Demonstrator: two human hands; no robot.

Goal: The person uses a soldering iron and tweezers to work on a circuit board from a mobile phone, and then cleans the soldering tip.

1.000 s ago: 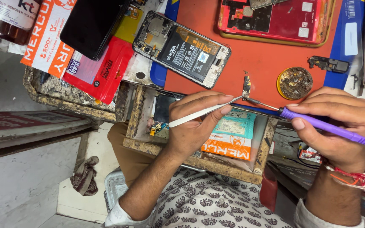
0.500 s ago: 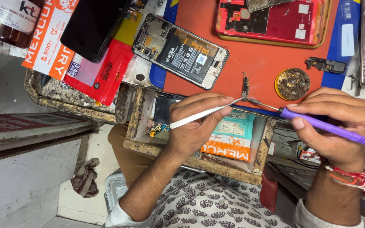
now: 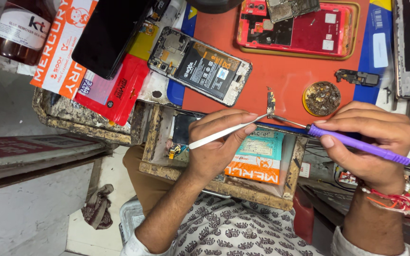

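Covering the cluttered bench (image 3: 91, 124), an orange mat (image 3: 281, 76) holds opened phones (image 3: 200, 65).

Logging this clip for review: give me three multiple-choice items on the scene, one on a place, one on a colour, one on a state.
1. Where does the small round tin of dark bits lie?
A. on the orange mat
B. in the wooden drawer
C. on the floor

2. What colour is the handle of the tool in the right hand?
A. green
B. purple
C. black

3. In what state is the phone nearest the left hand?
A. sealed, screen lit
B. wrapped in plastic
C. back off, battery showing

Answers: 1 A, the tin sits on the orange mat beside the tool tips. 2 B, the handle across the right fingers is purple. 3 C, the battery and boards lie bare.
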